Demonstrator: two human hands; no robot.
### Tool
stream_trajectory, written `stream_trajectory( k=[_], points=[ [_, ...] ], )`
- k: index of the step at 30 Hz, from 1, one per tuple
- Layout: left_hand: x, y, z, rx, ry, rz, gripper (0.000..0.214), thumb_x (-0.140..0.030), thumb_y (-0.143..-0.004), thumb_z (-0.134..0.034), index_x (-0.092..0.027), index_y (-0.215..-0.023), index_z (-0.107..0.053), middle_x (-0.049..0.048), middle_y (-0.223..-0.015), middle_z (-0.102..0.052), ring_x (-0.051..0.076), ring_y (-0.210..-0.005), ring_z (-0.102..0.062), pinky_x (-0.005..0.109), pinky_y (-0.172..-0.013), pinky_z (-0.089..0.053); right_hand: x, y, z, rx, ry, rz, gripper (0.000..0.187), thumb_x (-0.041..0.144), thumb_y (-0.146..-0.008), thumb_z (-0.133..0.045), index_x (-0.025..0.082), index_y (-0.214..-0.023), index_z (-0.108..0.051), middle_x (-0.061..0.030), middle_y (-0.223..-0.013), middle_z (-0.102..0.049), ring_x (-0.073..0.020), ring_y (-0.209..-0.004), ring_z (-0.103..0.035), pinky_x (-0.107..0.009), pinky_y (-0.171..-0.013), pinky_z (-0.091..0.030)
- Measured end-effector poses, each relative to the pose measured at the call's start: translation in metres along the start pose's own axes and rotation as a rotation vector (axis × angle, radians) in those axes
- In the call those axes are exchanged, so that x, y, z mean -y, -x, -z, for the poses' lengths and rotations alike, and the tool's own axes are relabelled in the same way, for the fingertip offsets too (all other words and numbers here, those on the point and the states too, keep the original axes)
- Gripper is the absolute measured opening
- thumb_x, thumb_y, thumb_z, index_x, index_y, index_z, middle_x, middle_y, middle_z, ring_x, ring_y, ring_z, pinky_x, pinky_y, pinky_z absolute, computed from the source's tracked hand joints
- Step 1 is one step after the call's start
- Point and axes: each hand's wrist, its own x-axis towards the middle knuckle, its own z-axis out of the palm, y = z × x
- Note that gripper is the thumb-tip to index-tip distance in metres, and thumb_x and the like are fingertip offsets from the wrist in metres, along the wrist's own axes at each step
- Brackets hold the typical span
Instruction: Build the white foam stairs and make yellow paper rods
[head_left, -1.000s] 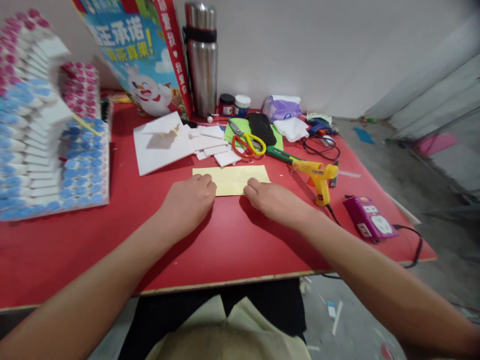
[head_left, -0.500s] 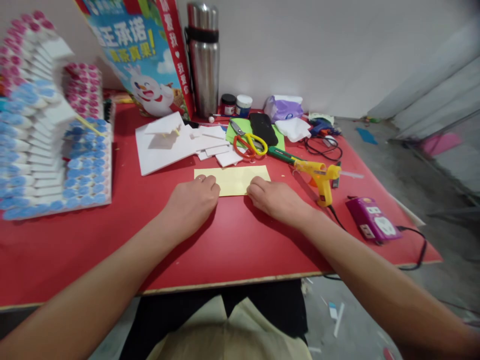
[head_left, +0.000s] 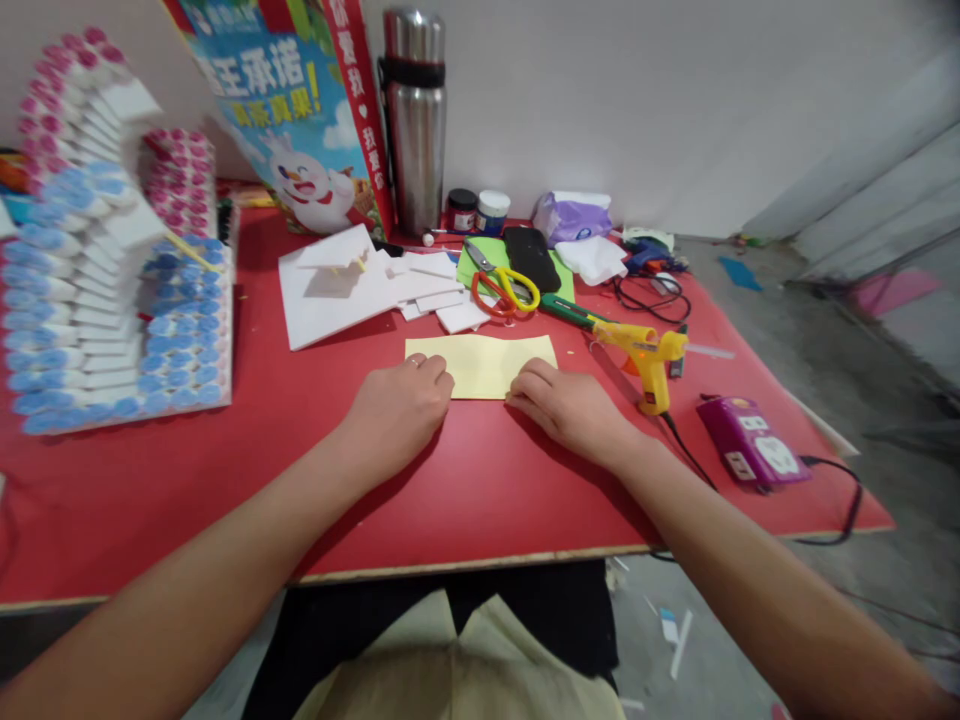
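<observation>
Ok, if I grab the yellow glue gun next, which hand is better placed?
Probably your right hand: the yellow glue gun lies just to its right. Your left hand is farther away, at the yellow paper's left end. The right would first have to leave the paper.

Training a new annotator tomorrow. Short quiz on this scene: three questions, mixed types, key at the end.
1. What do the left hand and the right hand both hold?
2. True or false: neither hand touches the yellow glue gun.
3. Which stands right beside the steel flask?
a) purple power box
b) dark-lidded jar
c) scissors

Key:
1. The yellow paper
2. True
3. b
</observation>
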Motion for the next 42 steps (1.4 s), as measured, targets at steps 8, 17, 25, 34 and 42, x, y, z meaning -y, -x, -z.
stream_trajectory(
  k=[8,17,25,34,42],
  points=[
    [0.001,-0.002,0.002,0.069,0.016,0.011,0.031,-0.016,-0.103,-0.036,-0.012,-0.094,-0.065,0.0130,-0.096,-0.064,0.028,-0.090,-0.062,0.035,-0.051,-0.030,0.002,-0.001,-0.003,0.009,0.111,0.029,0.021,0.025,-0.106,-0.045,0.017,-0.108,-0.064,-0.0096,-0.107,-0.063,-0.0181,-0.076,-0.054,-0.032,-0.056,-0.021],
    [0.003,-0.003,0.003,0.125,0.097,0.069,0.024,-0.013,-0.099,-0.041,-0.012,-0.096,-0.064,0.0133,-0.103,-0.064,0.028,-0.095,-0.061,0.035,-0.058,-0.038,-0.001,-0.005,-0.010,-0.082,-0.121,0.021,0.021,0.021,-0.105,-0.043,0.014,-0.099,-0.062,-0.0119,-0.101,-0.063,-0.0221,-0.089,-0.057,-0.032,-0.077,-0.042],
    [0.005,-0.005,0.001,0.120,0.239,0.137,0.021,-0.013,-0.098,-0.043,-0.012,-0.095,-0.064,0.0160,-0.111,-0.061,0.026,-0.096,-0.061,0.036,-0.070,-0.046,-0.005,-0.006,-0.007,-0.103,-0.306,0.028,0.020,0.022,-0.104,-0.044,0.015,-0.096,-0.062,-0.0126,-0.099,-0.063,-0.0233,-0.091,-0.057,-0.034,-0.084,-0.045],
    [0.014,-0.009,0.004,0.109,0.467,0.212,0.017,-0.014,-0.096,-0.052,-0.014,-0.084,-0.065,0.0099,-0.099,-0.063,0.020,-0.084,-0.060,0.032,-0.070,-0.043,-0.010,-0.013,0.005,0.009,-0.360,0.023,0.018,0.022,-0.102,-0.048,0.016,-0.092,-0.063,-0.0113,-0.096,-0.065,-0.0226,-0.090,-0.058,-0.032,-0.080,-0.042],
    [0.021,-0.007,-0.003,0.057,0.565,0.238,0.014,-0.012,-0.092,-0.056,-0.015,-0.083,-0.066,0.0070,-0.095,-0.062,0.019,-0.081,-0.059,0.031,-0.068,-0.041,-0.014,-0.014,0.003,-0.007,-0.394,0.017,0.017,0.024,-0.101,-0.050,0.016,-0.093,-0.063,-0.0105,-0.096,-0.067,-0.0221,-0.089,-0.059,-0.032,-0.079,-0.042]
  ],
)
